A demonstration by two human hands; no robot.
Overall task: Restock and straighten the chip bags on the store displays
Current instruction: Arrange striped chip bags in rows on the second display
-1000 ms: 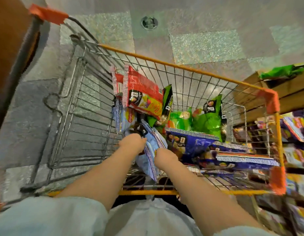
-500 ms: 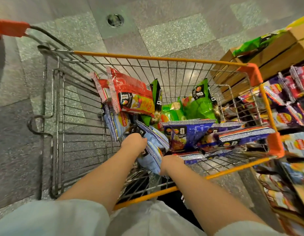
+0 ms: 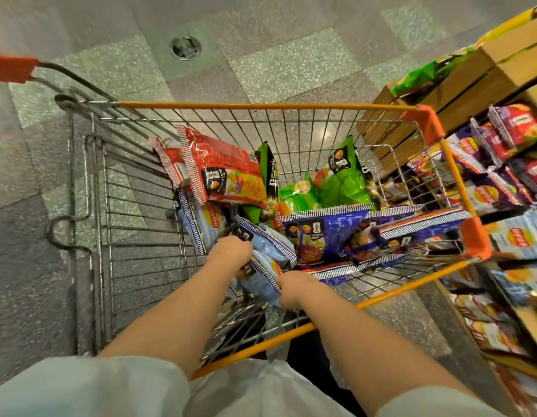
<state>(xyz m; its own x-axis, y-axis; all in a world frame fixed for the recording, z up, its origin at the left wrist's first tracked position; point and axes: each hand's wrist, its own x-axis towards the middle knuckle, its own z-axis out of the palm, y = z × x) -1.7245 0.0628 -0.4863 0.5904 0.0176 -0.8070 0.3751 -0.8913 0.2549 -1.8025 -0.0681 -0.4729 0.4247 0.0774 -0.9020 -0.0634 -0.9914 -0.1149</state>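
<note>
While both hands keep their pinch on the pale blue chip bag (image 3: pixel 265 266), left hand (image 3: pixel 231 251) at its top, right hand (image 3: pixel 293 288) at its lower edge, inside the wire cart (image 3: pixel 261 106), the view has swung toward the chip shelves (image 3: pixel 508 164) right of the cart, suggesting restocking comes next.

cart rim (image 3: pixel 261 105) was orange | wire basket (image 3: pixel 135 206) grey | chip bags: red (image 3: pixel 228 173), green (image 3: pixel 342 179), dark blue (image 3: pixel 324 233), pale blue with striped edges (image 3: pixel 267 260) | floor (image 3: pixel 291 70) speckled grey-green checks
</note>
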